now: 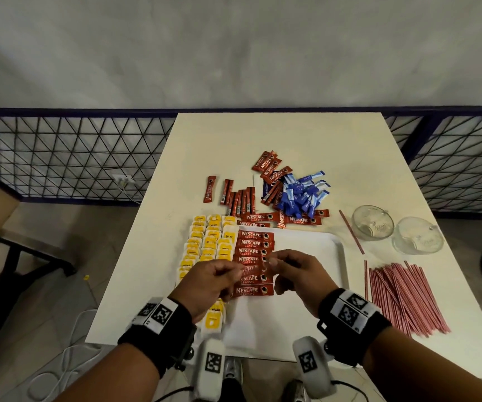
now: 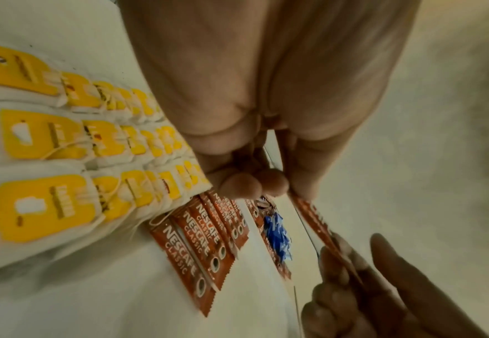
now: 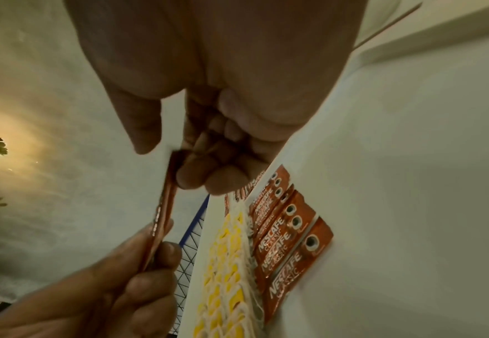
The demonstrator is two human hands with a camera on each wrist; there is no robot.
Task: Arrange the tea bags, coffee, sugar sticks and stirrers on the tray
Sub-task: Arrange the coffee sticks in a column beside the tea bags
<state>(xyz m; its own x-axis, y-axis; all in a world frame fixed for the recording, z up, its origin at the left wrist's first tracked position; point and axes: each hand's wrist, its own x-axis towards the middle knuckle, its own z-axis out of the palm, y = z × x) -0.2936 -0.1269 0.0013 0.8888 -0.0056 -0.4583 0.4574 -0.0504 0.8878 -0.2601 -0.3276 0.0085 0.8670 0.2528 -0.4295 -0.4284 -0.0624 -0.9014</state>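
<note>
A white tray (image 1: 315, 245) lies at the table's near edge. Yellow tea bags (image 1: 209, 242) fill its left side in three columns. Beside them runs a column of red coffee sachets (image 1: 252, 290). My left hand (image 1: 213, 281) and right hand (image 1: 294, 274) each pinch one end of a red coffee sachet (image 1: 252, 268), held just above that column. The held sachet (image 2: 315, 220) shows edge-on in both wrist views (image 3: 162, 215). Loose coffee sachets (image 1: 268, 166) and blue sugar sticks (image 1: 302, 195) lie in a heap beyond the tray. Red-striped stirrers (image 1: 402, 297) lie in a bundle at the right.
Two glass cups (image 1: 373, 221) stand right of the tray, with a single stirrer (image 1: 351, 232) beside them. The white table (image 1: 277, 134) is bare at the back. A wire fence (image 1: 68, 152) runs behind it. Cables lie on the floor at the left.
</note>
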